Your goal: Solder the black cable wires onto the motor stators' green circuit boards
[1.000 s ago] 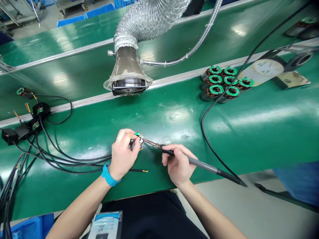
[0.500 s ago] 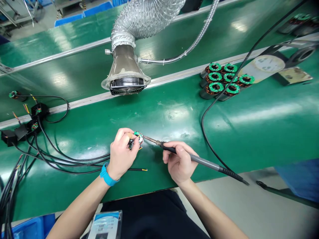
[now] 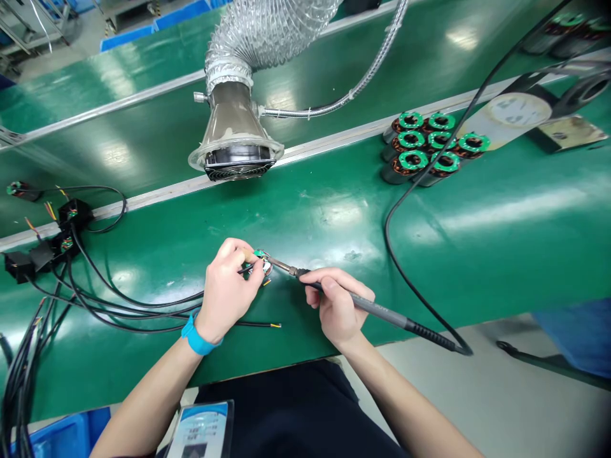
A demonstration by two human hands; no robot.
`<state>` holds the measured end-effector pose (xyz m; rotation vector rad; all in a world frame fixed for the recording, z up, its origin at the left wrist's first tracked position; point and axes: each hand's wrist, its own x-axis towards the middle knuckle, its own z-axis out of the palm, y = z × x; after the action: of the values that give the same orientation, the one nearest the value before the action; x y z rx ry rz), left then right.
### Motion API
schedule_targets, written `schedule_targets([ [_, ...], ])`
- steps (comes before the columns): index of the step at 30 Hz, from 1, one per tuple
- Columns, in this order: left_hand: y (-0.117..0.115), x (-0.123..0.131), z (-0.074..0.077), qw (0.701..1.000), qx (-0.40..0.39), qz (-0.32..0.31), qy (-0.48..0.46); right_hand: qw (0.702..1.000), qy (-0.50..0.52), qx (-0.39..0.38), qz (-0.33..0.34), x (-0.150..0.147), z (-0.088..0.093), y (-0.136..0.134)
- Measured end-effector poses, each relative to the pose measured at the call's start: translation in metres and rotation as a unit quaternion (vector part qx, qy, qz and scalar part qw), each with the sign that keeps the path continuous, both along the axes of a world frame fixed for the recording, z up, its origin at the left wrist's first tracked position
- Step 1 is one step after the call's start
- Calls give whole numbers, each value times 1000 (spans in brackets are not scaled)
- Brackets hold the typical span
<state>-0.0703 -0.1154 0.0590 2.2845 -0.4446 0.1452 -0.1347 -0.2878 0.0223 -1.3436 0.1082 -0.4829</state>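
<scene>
At the green table [image 3: 334,219], a person works close to the front edge, both hands raised just above the surface. The left hand [image 3: 228,289], with a blue wristband [image 3: 195,337] at its wrist, pinches a small motor stator [image 3: 262,263] between thumb and curled fingers. The stator, topped by a green circuit board, is held in the air near the front edge, roughly midway along the stretch in view. Black cables [image 3: 143,306] trail from it toward the table's left end. The right hand [image 3: 338,305] grips a soldering iron [image 3: 377,312] like a pen, its fingers closed around the dark handle. The iron's metal tip [image 3: 281,264] reaches the stator's edge and looks to be touching it, though the exact contact is too small to make out.

A black wire with a stripped end [image 3: 258,324] lies on the table just below the left hand. Farther back, a fume extractor hood [image 3: 233,146] on a silver flexible duct [image 3: 267,32] hangs above the table's rear rail. Toward the right, a tight group of similar stators [image 3: 420,146] stands near that rail, and the iron's black cord [image 3: 396,242] runs past them. Black connector blocks [image 3: 42,254] sit at the left end.
</scene>
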Motion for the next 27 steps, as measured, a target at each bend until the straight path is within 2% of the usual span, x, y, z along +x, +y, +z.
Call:
schedule_targets([
  [3, -1, 1, 2, 1000, 1, 6, 12, 1000, 1, -5, 9, 2, 4, -1],
  [7, -1, 0, 2, 1000, -4, 10, 11, 999, 23, 37, 17, 4, 6, -3],
  [16, -1, 2, 4, 1000, -1, 2, 29, 996, 48, 72, 25, 4, 4, -5],
  [22, 0, 4, 8, 999, 7, -4, 39, 992, 18, 108, -62, 6, 2, -10],
  [27, -1, 5, 10, 999, 14, -9, 43, 993, 27, 100, -61, 6, 0, -10],
])
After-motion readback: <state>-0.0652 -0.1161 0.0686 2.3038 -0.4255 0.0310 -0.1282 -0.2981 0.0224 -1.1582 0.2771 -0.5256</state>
